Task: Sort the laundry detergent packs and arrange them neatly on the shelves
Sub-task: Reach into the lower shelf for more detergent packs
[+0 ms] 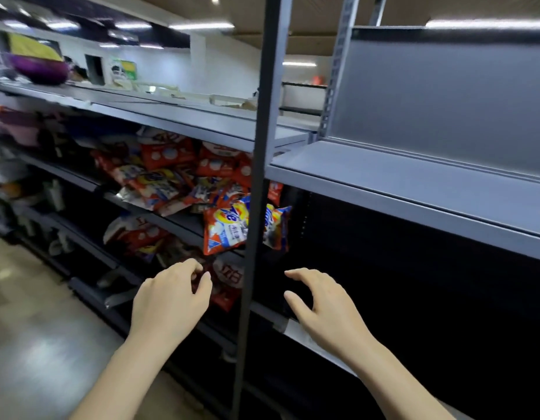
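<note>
Red detergent packs (183,177) lie heaped above the fingers; left hand (168,301) loosely curled, seemingly holding nothing; right hand (320,304) spread, empty, beside the dark upright post (256,177).

two bare forearms are seen, ending in the left hand (168,295) and right hand (326,307), with no sleeves, gloves, rings or watches worn on either.

Detergent packs (171,177) lie heaped on shelves (183,122) left of the upright post (256,177).
</note>
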Action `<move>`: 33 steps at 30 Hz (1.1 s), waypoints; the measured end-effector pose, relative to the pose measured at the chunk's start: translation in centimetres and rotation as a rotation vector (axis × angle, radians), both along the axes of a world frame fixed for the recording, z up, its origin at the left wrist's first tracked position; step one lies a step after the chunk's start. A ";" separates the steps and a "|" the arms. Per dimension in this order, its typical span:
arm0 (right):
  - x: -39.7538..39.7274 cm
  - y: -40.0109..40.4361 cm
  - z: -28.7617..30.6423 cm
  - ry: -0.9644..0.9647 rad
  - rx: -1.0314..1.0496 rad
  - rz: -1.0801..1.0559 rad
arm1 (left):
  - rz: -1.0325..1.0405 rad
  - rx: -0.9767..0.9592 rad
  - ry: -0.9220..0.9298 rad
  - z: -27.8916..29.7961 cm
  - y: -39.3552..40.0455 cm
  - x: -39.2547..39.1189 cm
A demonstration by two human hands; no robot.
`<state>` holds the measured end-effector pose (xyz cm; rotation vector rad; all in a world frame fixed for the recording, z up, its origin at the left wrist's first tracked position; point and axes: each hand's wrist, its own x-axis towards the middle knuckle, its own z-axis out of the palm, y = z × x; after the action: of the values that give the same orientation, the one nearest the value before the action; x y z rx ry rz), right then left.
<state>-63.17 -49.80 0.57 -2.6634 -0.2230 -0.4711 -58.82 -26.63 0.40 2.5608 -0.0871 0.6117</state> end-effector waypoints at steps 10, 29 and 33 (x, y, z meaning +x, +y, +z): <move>12.9 7.5 -3.5 0.019 0.055 0.000 | 0.019 0.115 0.061 -1.2 6.8 12.3; 27.7 13.1 -4.7 0.138 0.125 -0.267 | -0.234 0.170 0.098 -3.1 9.2 32.9; 29.3 13.4 -5.3 0.193 0.175 -0.426 | -0.379 0.193 0.192 -4.2 7.3 37.7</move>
<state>-33.85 -36.39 -4.72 -2.5567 0.4321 -0.3368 -21.13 -19.31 -3.81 2.6699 -0.5748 0.2209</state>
